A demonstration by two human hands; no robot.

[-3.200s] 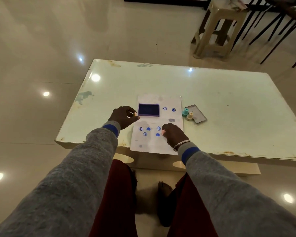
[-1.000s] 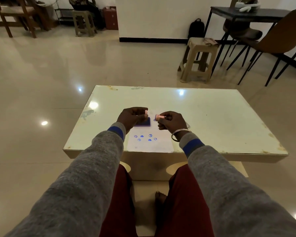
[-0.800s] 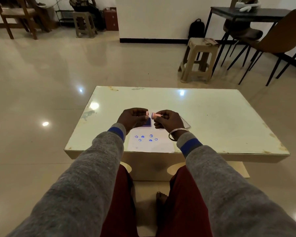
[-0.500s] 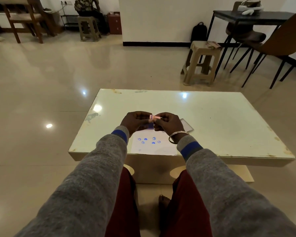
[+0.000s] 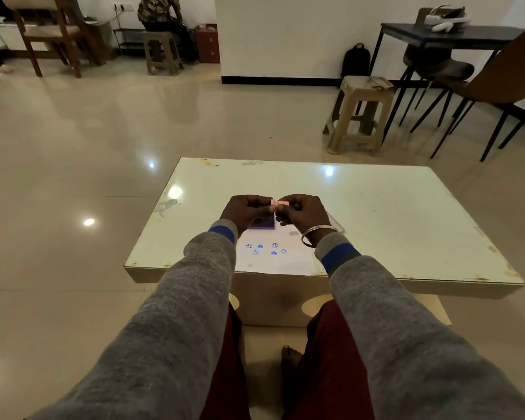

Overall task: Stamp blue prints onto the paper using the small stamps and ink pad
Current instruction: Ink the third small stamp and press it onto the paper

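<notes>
— Pink plastic is what your fingers meet on: your left hand [image 5: 245, 211] and right hand [image 5: 303, 213] are raised above the table, both pinching the small pink stamp [image 5: 279, 203] between their fingertips.

— And under your hands?

— Your ink pad [image 5: 265, 224] sits on the far end of the paper [image 5: 288, 262], partly hidden by your left hand. 6 blue prints [image 5: 265, 249] lie nearer you on the sheet. They are too small to read any writing.

— How much room do you have?

— The paper's near edge runs almost flush with the near edge of the table [image 5: 406, 225]. To your right the tabletop is bare out to its chipped rim; to your left the edge is near your wrist. A clear lid [image 5: 336, 223] shows just past your right hand.
</notes>
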